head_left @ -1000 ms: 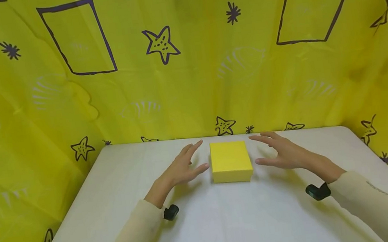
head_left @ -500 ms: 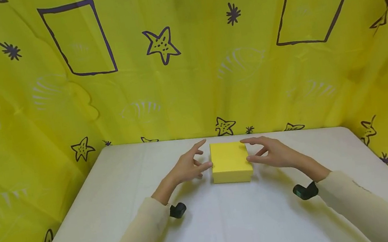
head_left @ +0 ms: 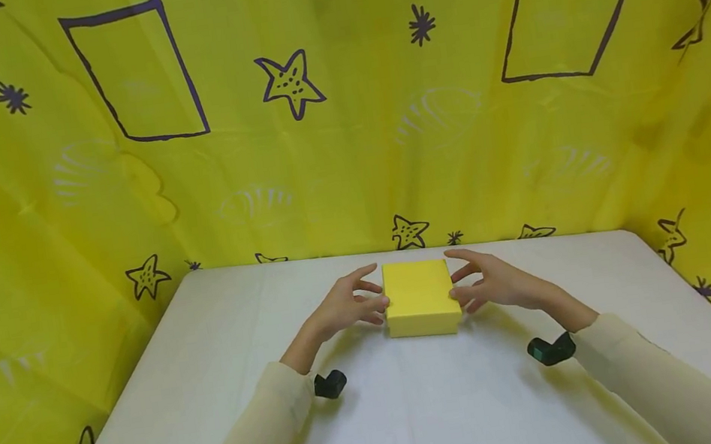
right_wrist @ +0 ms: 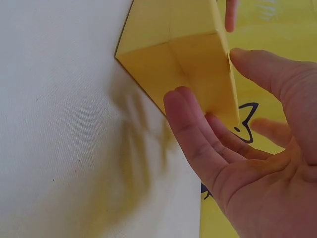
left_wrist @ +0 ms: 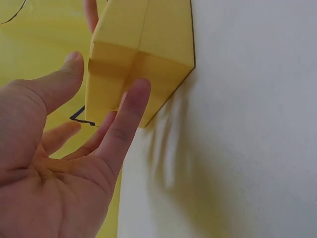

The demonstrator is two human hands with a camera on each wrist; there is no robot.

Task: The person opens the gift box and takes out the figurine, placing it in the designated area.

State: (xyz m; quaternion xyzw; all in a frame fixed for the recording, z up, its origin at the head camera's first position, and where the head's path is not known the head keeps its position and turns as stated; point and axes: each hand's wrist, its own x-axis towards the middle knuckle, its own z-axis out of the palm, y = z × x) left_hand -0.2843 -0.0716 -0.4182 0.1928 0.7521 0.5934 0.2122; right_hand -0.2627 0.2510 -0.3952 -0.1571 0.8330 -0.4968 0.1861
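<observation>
Yellow box between two hands, seen from the head and from both wrists. The box (head_left: pixel 418 287), a low block with a flat, nearly square top, sits on the white-covered bench (head_left: pixel 410 419) toward its far edge, near the middle of its width. The left hand (head_left: pixel 344 305) lies along the box's left side, fingers apart and gently bent; the thumb tip meets the upper edge in the head view, while in the left wrist view it lies just beside the box. The right hand (head_left: pixel 499 281) mirrors it on the opposite side, its thumb tip at the upper edge and its other fingers loosely curved before the side wall. Both hands are well spread and neither is closed around anything; the box lies between them, and whether the fingertips press on its walls cannot be told. In both wrist views, shadows of the fingers fall on the white surface beside the box.

Pale sleeves, the left (head_left: pixel 255 433) and the right (head_left: pixel 657 377), cover the forearms. A dark device sits at each wrist, one at the left (head_left: pixel 330 384) and one at the right (head_left: pixel 552 350). Behind the bench and along both its sides hangs a yellow curtain (head_left: pixel 346 155), printed with dark-outlined starfish, small bursts and two large four-sided frames, together with fainter pale fish shapes.
</observation>
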